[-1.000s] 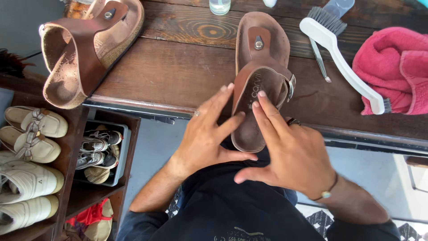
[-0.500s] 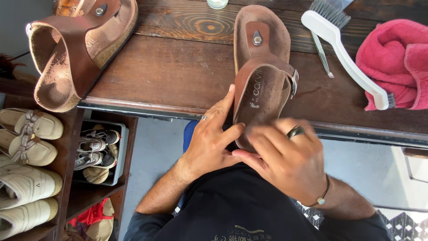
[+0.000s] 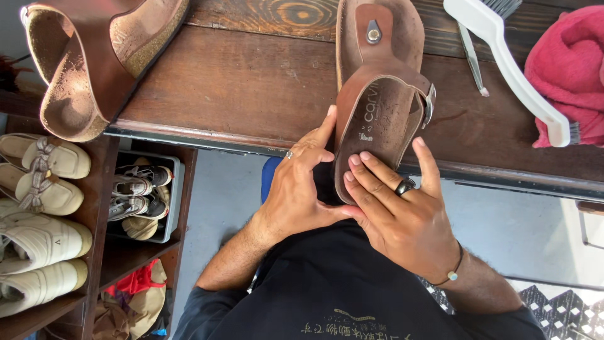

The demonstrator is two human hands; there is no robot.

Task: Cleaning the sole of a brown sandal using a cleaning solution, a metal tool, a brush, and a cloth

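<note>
Head view: brown sandal (image 3: 380,94) lies sole-down on the desk (image 3: 239,82), heel overhanging the near edge at 6 o'clock. My left hand (image 3: 299,189) presses flat against the heel's left side, fingers extended, not clenched. My right hand (image 3: 402,214) rests its fingers (image 3: 368,173) spread on the heel footbed, thumb along the right edge. Second sandal (image 3: 94,56) lies on its side at 10 o'clock. White brush (image 3: 503,56) and pink towel (image 3: 569,69) sit at 2 o'clock.

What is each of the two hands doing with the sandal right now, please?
Left hand: open, thumb braced against the heel edge of the brown sandal.
Right hand: open, fingers flat on its heel footbed.
</note>
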